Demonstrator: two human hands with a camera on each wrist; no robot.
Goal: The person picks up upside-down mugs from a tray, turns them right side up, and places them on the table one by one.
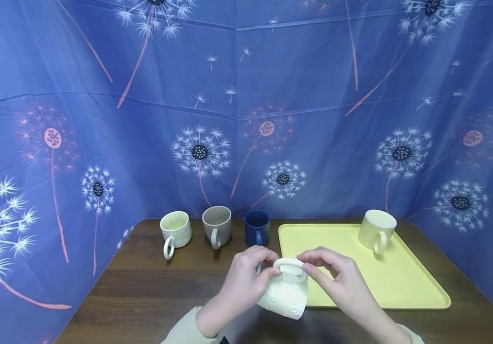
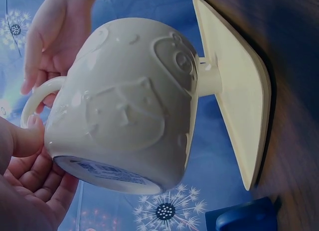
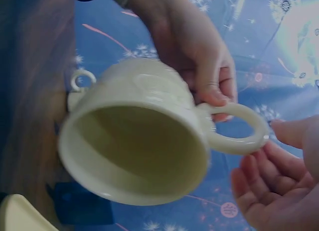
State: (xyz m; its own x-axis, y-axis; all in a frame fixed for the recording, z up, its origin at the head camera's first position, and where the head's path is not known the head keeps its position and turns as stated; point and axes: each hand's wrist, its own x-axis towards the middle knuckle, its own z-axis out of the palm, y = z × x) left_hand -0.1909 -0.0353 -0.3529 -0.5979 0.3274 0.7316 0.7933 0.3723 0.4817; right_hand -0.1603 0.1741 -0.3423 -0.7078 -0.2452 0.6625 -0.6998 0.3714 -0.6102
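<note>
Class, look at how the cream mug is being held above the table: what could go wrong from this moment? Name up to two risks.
1. The cream mug is tilted, held in the air by the left hand and right hand mostly near its handle; it might slip and drop onto the table.
2. It hangs close to the yellow tray; lowering it carelessly could knock the tray's edge.

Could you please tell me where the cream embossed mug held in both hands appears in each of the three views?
Head: cream embossed mug low centre, tilted, between left hand and right hand.
Left wrist: fills the centre, base toward the camera.
Right wrist: centre-left, its opening toward the camera.
Shared landmark: the yellow tray.
</note>
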